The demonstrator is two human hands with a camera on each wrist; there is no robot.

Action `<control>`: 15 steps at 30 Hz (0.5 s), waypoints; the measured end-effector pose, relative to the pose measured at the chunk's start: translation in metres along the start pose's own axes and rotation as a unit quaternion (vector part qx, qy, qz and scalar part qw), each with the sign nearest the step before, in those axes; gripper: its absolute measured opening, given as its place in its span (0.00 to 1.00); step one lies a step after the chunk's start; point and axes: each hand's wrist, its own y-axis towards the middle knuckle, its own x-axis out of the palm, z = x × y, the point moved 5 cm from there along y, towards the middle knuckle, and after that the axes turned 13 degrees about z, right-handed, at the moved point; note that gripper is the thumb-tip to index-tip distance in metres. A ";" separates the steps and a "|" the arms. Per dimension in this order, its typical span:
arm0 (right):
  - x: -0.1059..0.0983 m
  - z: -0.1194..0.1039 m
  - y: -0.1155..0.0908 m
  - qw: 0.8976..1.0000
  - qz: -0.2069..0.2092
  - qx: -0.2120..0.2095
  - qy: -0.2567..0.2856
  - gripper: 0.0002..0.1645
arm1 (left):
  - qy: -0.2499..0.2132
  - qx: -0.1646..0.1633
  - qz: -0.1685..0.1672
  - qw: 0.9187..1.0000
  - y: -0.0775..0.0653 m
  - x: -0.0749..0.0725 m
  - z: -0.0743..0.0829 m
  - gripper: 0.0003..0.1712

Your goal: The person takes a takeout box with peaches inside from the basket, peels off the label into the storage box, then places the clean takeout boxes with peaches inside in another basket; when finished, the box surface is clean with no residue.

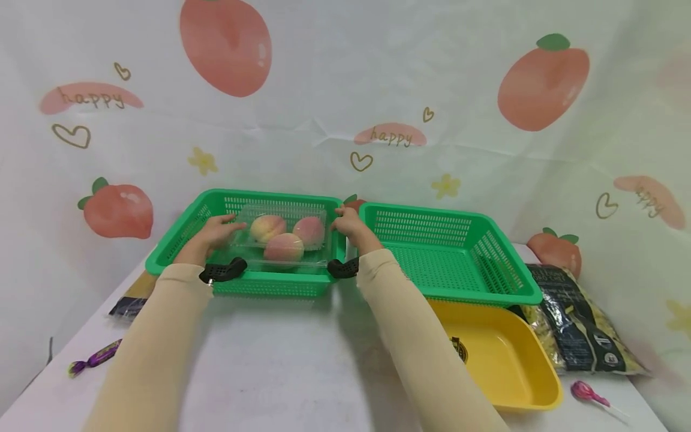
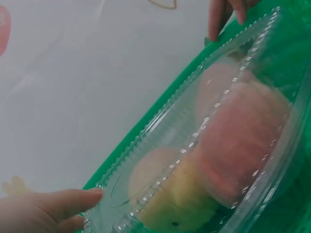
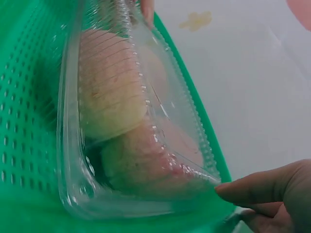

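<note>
A clear plastic clamshell box [image 1: 254,255] with three peaches [image 1: 283,247] inside is in the left green basket [image 1: 270,277]. Its lid lies over the fruit. At the box's left end, my left hand [image 1: 213,233] pinches the rim; the left wrist view shows the thumb and a finger of this hand [image 2: 53,208] at the corner. My right hand [image 1: 353,228] is at the opposite end, by the basket's right wall. In the right wrist view, fingertips of that hand [image 3: 272,194] pinch the lid's corner, with the lower finger partly hidden.
A second green basket [image 1: 448,258] stands to the right, with a yellow tray [image 1: 502,366] in front of it. Packaged bags [image 1: 583,330] lie at the far right near a pink lollipop [image 1: 585,391]. A purple wrapped candy [image 1: 97,357] lies at left, near another bag [image 1: 132,300].
</note>
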 end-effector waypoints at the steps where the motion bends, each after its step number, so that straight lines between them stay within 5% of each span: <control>1: -0.002 -0.002 -0.001 1.000 0.001 0.001 -0.005 0.36 | -0.004 0.005 0.002 1.000 0.000 0.001 0.002 0.40; 10: -0.023 -0.019 -0.015 0.999 -0.013 -0.020 -0.048 0.37 | -0.013 0.048 0.028 0.998 -0.017 -0.008 0.018 0.43; 15: -0.043 -0.023 -0.033 0.990 -0.046 -0.069 -0.118 0.40 | 0.023 0.106 0.058 0.992 -0.036 -0.020 0.027 0.44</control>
